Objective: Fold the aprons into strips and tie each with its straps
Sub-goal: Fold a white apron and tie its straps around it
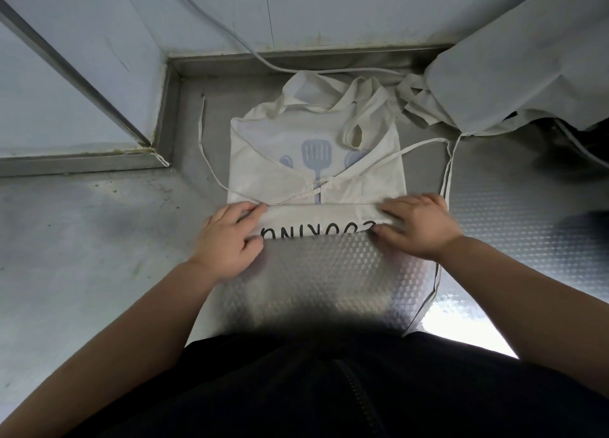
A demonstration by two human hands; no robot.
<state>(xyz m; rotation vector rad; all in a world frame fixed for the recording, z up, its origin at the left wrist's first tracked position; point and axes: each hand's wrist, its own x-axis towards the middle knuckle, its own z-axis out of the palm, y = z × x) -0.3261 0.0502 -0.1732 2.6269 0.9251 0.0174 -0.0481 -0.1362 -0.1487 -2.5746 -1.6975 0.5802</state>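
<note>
Folding the apron [313, 174], flat on the counter [99, 240], into a strip. Pinching its near fold at both ends with left hand [227, 240] and right hand [420, 226]. Next, likely: turn the fold onward evenly, keeping straps [425, 145] free.

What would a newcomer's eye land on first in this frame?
The cream apron with blue utensil prints, spread on the steel counter, draws the eye first. The left hand and right hand pinch the ends of its near folded band, where black lettering shows upside down. More pale cloth is heaped at the far right.
</note>
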